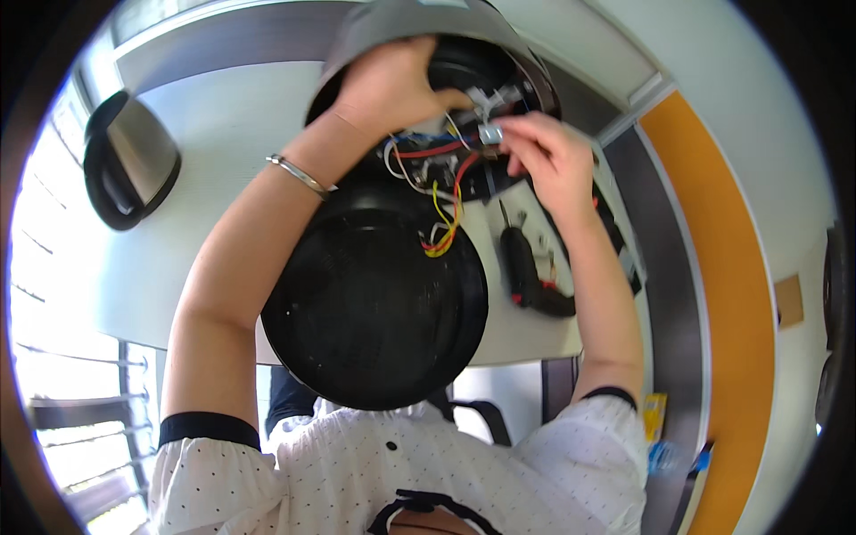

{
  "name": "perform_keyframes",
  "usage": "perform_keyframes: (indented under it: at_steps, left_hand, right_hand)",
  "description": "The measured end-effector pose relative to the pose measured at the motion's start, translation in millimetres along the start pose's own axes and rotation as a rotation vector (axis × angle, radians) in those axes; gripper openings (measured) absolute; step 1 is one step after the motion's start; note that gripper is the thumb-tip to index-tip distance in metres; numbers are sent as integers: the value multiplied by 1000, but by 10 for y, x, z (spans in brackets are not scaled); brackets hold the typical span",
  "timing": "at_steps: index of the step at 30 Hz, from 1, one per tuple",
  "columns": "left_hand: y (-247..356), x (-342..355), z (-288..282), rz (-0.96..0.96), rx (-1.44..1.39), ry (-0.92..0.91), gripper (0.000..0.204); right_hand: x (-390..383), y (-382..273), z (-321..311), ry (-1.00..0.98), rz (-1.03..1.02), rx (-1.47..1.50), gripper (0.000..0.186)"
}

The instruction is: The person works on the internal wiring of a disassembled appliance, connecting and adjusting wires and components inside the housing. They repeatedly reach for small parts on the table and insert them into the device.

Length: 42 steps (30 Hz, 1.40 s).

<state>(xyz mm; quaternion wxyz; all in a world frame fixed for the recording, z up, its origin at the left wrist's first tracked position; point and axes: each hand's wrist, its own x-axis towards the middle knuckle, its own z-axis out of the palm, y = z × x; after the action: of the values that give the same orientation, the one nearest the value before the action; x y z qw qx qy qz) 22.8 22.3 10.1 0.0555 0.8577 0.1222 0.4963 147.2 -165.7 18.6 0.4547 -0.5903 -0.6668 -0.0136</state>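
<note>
A dark, rounded appliance housing (370, 34) is tipped over at the far side of the table, its open underside facing me. My left hand (383, 85) reaches under its rim and holds it. The thumb points right toward the metal parts, and the other fingers are hidden inside. My right hand (553, 160) pinches a small silvery part (490, 134) among the wiring; its exact kind is unclear. Red wires (432, 153) cross the opening, and a yellow and red wire bundle (441, 241) hangs out. Nearer me lies a round black pan-like shell (374, 312), under the wires' end.
A steel and black electric kettle (147, 156) stands at the table's left. A black power screwdriver with red accents (526, 272) lies right of the shell, with small loose parts beside it. A low wall bounds the right side, and the table's near edge (517, 358) passes beneath the shell.
</note>
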Motion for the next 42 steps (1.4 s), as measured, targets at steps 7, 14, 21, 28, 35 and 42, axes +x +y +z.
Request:
perform_keyframes:
  at_steps: [7, 14, 21, 28, 35, 42]
  left_hand:
    - [-64, 9, -54, 148, -46, 103, 68]
    - [-49, 48, -17, 123, -20, 111, 68]
    - [-40, 50, -8, 127, -36, 97, 72]
    - [-26, 50, -28, 148, -48, 104, 72]
    - [-37, 50, -16, 173, -28, 136, 71]
    - [-30, 70, 1, 166, -47, 119, 71]
  right_hand:
    - [42, -24, -104, 32, 20, 126, 15]
    - [-18, -78, -198, 90, 153, 262, 11]
    - [-138, -72, -267, 149, 185, 310, 10]
    - [-182, -35, -208, 164, 227, 418, 10]
    - [-194, -32, -196, 166, 335, 538, 15]
    - [-290, -51, -248, 183, 464, 675, 21]
